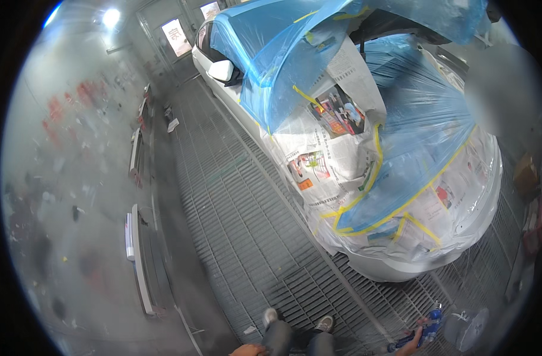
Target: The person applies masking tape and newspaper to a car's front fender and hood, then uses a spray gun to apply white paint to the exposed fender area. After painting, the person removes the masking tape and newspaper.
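Near the lower edge, right of my shoes, my right hand (411, 345) is wrapped round a blue spray gun (431, 327). A greyish, see-through cup (468, 330) is beside the gun. My left hand (248, 350) shows only in part at the bottom edge, left of my legs, and its fingers are cut off from view. Ahead stands a white car (383, 268), its front toward me. Newspaper (318, 157) and blue plastic film (413, 124) cover much of it, with yellow tape (395, 224) along their edges. The white side mirror (221, 70) is uncovered.
Metal grating (241, 207) forms the floor around the car. Along the left, a paint-smeared wall (75, 178) has narrow ledges (142, 261) at its foot. A door (175, 38) stands far back. Boxes (526, 175) sit at the right edge, near a blurred grey patch.
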`<control>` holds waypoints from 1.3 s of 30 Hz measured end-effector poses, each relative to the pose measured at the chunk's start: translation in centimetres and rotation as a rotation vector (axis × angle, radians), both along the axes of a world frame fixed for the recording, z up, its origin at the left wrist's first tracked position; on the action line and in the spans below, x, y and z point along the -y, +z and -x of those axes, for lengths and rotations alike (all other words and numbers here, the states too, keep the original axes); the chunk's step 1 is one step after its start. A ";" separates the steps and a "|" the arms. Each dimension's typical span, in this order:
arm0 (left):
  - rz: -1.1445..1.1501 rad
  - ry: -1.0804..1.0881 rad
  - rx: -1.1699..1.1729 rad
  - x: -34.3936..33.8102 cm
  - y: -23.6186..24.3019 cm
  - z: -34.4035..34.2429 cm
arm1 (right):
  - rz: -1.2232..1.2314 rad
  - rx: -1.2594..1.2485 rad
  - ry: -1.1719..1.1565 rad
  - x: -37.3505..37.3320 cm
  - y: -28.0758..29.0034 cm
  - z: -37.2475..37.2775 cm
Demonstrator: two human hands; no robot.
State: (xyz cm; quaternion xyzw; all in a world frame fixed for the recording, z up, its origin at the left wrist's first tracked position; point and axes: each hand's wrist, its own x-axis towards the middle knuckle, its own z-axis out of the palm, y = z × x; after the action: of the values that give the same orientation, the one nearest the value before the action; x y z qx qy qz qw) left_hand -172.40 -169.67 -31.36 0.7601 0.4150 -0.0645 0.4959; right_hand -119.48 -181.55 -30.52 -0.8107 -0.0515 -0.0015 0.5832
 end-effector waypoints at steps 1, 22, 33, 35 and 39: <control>-0.008 -0.040 -0.061 -1.8 0.0 0.3 | -0.002 0.028 -0.029 -1.3 1.1 1.2; -0.431 -0.738 0.355 -27.6 -25.3 -9.5 | -0.531 0.018 -0.289 -6.0 -24.5 20.0; -0.729 -0.711 0.489 -33.3 -36.5 -16.0 | -0.915 -0.143 -0.380 -12.4 -49.9 21.1; -0.720 -0.748 0.460 -33.4 -35.7 -15.7 | -0.984 -0.135 -0.385 -13.1 -51.9 20.8; -0.844 -0.633 0.578 -33.2 -35.5 -12.7 | -1.058 -0.280 -0.299 -16.3 -56.5 23.2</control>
State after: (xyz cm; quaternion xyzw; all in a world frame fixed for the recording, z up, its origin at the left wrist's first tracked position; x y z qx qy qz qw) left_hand -159.74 -136.46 -66.87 0.9647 0.0067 0.1707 0.2006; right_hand -142.64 -165.24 -86.98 -0.3992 0.1497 -0.0020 0.9045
